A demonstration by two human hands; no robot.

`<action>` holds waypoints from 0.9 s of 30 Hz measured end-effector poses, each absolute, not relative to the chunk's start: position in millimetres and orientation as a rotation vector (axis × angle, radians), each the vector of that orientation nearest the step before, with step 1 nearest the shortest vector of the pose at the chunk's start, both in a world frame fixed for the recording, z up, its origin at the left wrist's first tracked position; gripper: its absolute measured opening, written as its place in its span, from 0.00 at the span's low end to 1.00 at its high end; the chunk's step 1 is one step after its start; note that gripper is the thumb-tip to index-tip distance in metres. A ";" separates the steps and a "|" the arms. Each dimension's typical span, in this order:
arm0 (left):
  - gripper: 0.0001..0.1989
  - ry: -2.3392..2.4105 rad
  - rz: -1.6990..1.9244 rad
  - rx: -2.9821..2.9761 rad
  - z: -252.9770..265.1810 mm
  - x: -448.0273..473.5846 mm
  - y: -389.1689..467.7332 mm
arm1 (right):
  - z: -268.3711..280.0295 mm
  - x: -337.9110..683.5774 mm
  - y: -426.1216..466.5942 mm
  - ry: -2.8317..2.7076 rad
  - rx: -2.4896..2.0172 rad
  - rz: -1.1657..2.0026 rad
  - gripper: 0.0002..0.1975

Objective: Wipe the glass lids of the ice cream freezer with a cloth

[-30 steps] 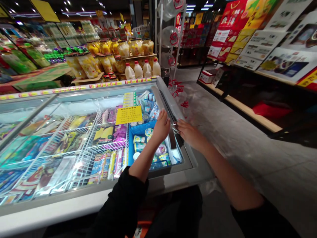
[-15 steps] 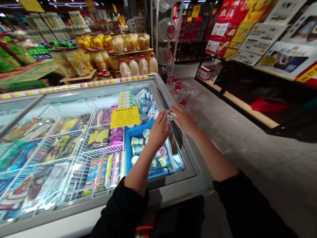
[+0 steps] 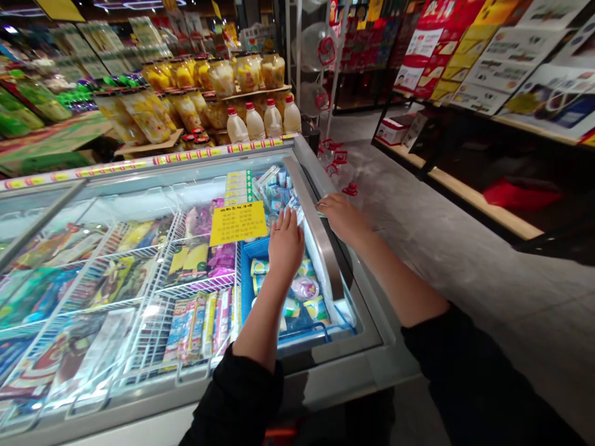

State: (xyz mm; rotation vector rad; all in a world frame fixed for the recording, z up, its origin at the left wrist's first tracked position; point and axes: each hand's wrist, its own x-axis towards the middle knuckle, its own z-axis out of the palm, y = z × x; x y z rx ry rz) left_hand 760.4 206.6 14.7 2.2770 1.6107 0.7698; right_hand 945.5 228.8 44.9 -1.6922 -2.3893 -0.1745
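My left hand (image 3: 286, 244) is open, its fingers together and stretched out. It lies flat over the glass lid of a chest freezer, above a blue basket (image 3: 255, 249) of ice cream cups (image 3: 305, 288). Whether the palm touches the glass I cannot tell. My right hand (image 3: 343, 217) is at the freezer's right rim (image 3: 372, 310), its fingers curled. A small pale thing shows at its fingertips, too small to name. Between the hands runs the grey lid edge strip (image 3: 320, 238). A yellow sign (image 3: 238, 223) lies left of my left hand.
White wire baskets (image 3: 186, 288) with packaged ice creams fill the freezer's left. Behind stand white bottles with red caps (image 3: 255, 124) and jars of yellow fruit (image 3: 246, 71). A shelf of boxes (image 3: 488, 80) stands right, beyond the grey floor (image 3: 413, 229).
My left hand has moved left, away from my right hand, and lies over the blue basket. The right hand stays at the rim; its pale thing shows less. The view has shifted slightly.
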 end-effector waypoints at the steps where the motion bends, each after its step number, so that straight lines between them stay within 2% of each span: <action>1: 0.28 1.650 0.717 2.289 15.0 756.2 206.9 | 41.7 947.9 225.3 -2.418 -1.659 -0.169 0.25; 7: 0.28 1.772 0.571 2.307 17.9 742.5 210.3 | 24.7 967.4 200.5 -2.455 -1.561 -0.118 0.24; 11: 0.29 1.751 0.573 2.315 19.5 742.5 213.8 | 25.4 962.3 242.6 -2.438 -1.629 -0.110 0.23; 15: 0.29 1.709 0.553 2.348 17.8 741.6 216.9 | 30.4 953.6 283.7 -2.427 -1.635 -0.061 0.27; 23: 0.28 1.770 0.543 2.260 17.2 741.9 219.8 | 28.8 971.2 232.2 -2.549 -1.546 -0.089 0.24; 27: 0.28 1.764 0.539 2.276 18.8 742.9 220.8 | 28.2 967.6 261.9 -2.500 -1.578 -0.083 0.25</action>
